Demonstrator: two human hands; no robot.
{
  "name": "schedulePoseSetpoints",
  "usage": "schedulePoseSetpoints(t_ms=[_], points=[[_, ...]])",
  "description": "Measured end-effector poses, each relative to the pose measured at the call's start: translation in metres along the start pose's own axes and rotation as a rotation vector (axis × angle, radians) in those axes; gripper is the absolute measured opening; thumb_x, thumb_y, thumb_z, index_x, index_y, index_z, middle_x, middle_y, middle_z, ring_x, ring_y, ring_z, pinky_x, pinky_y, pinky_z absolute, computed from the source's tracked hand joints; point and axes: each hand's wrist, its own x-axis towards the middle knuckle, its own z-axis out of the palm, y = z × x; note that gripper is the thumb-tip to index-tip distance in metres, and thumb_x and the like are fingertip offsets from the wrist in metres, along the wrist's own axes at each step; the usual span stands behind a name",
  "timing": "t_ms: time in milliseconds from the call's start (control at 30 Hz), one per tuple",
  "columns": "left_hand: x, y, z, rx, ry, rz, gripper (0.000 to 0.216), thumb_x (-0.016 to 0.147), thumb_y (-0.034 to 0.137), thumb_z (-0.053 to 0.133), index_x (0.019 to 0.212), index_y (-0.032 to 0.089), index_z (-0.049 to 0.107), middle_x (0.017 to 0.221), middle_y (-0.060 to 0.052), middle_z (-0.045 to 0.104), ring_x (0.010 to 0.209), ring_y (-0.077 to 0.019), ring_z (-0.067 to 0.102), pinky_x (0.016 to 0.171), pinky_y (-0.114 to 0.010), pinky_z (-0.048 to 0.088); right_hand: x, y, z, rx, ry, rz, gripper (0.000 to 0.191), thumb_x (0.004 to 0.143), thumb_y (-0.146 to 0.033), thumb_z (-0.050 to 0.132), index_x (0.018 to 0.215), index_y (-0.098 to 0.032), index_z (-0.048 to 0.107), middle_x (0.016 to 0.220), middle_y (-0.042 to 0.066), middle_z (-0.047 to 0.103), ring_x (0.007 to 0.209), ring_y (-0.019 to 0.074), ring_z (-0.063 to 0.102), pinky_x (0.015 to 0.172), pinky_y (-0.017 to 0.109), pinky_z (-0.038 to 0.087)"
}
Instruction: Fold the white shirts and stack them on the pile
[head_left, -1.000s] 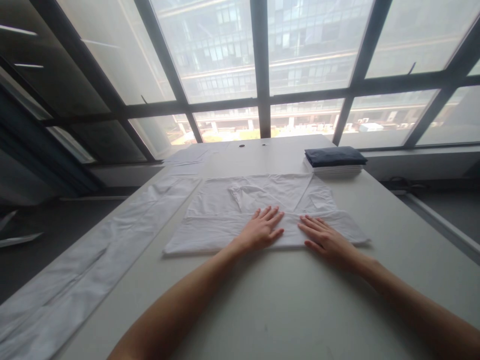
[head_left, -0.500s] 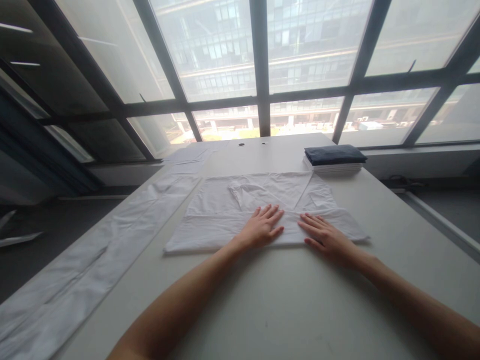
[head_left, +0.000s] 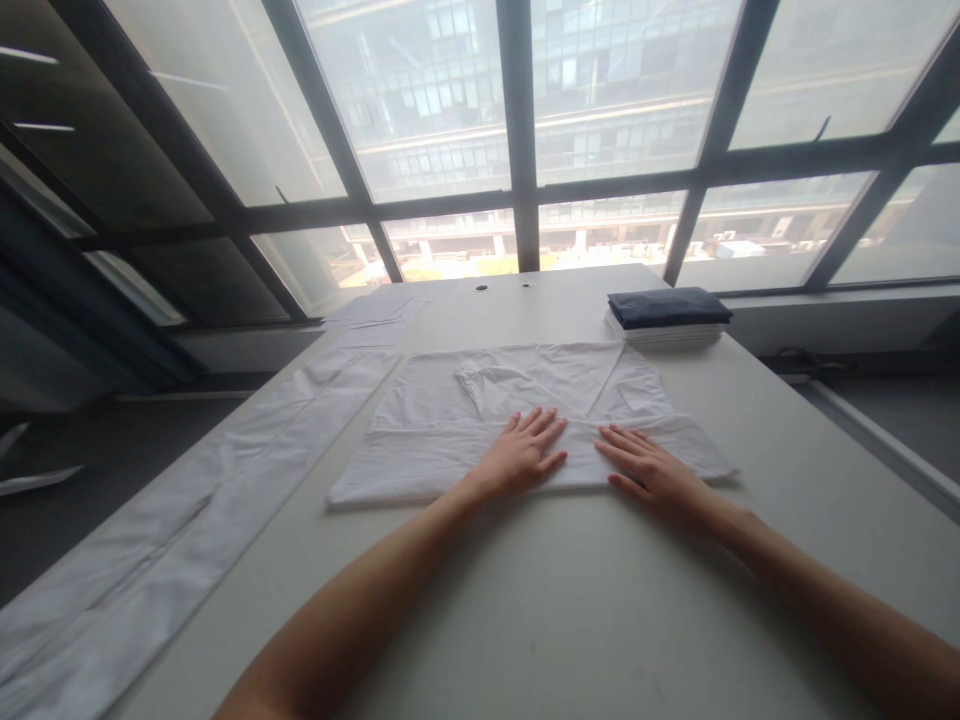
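Observation:
A white garment (head_left: 427, 455), partly folded, lies flat in front of me, its near edge doubled over into a long band. Toward its far side a V-shaped crossing of cloth shows, like a wrap neckline. My left hand (head_left: 523, 450) rests palm down on the folded band near the middle, fingers spread. Just to the right, my right hand (head_left: 651, 472) also lies flat on the band with its fingers stretched out. A gap of cloth separates the two hands, and neither grips anything.
The garment lies on a white table (head_left: 540, 610). More white cloth (head_left: 217, 490) stretches along the table's left side. At the back right sits a folded stack with a dark blue cloth (head_left: 667, 307) over white ones. Framed windows (head_left: 442, 100) stand beyond the far edge.

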Motion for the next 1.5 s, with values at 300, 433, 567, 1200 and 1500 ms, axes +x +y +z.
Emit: schedulePoseSetpoints(t_ms=[300,433,567,1200,1500], points=[[0.0010,-0.0013,0.0019,0.007,0.004,0.000,0.065,0.102,0.060,0.027,0.159,0.028,0.028,0.166,-0.005,0.022,0.153,-0.0278,0.017,0.122,-0.052,0.016,0.0003,-0.0025,-0.0026,-0.002,0.005,-0.001,0.052,0.101,-0.044,0.044,0.151,-0.029,0.044,0.161,0.006,0.033,0.150,0.0284,0.028,0.122,0.053,0.028],[0.0013,-0.0013,0.0020,0.005,0.000,-0.001,0.064,0.102,0.060,0.028,0.158,0.029,0.028,0.166,-0.005,0.022,0.153,-0.0278,0.017,0.122,-0.052,0.016,0.0001,-0.0028,-0.0029,0.000,0.003,0.001,0.053,0.101,-0.045,0.044,0.152,-0.029,0.044,0.161,0.006,0.032,0.150,0.0284,0.027,0.122,0.053,0.028],[0.0010,-0.0012,0.0023,0.000,0.005,-0.003,0.064,0.102,0.060,0.028,0.158,0.029,0.029,0.166,-0.005,0.022,0.153,-0.0273,0.017,0.123,-0.051,0.015,0.0002,-0.0028,-0.0029,-0.016,-0.007,0.006,0.053,0.102,-0.045,0.043,0.152,-0.028,0.044,0.161,0.006,0.032,0.150,0.0275,0.027,0.122,0.052,0.027],[0.0007,-0.0006,0.0009,-0.002,-0.006,-0.006,0.064,0.103,0.060,0.027,0.158,0.028,0.029,0.166,-0.005,0.022,0.153,-0.0269,0.016,0.123,-0.051,0.014,0.0008,-0.0046,-0.0046,-0.010,-0.011,0.011,0.053,0.102,-0.045,0.043,0.151,-0.026,0.046,0.161,0.007,0.033,0.150,0.0283,0.027,0.122,0.052,0.026],[0.0006,0.0000,0.0005,-0.004,-0.006,-0.010,0.064,0.103,0.060,0.027,0.158,0.027,0.030,0.166,-0.004,0.022,0.153,-0.0266,0.017,0.123,-0.051,0.014,0.0011,-0.0060,-0.0058,-0.034,-0.032,0.021,0.054,0.102,-0.047,0.041,0.150,-0.024,0.047,0.161,0.007,0.032,0.150,0.0277,0.026,0.123,0.050,0.025]])
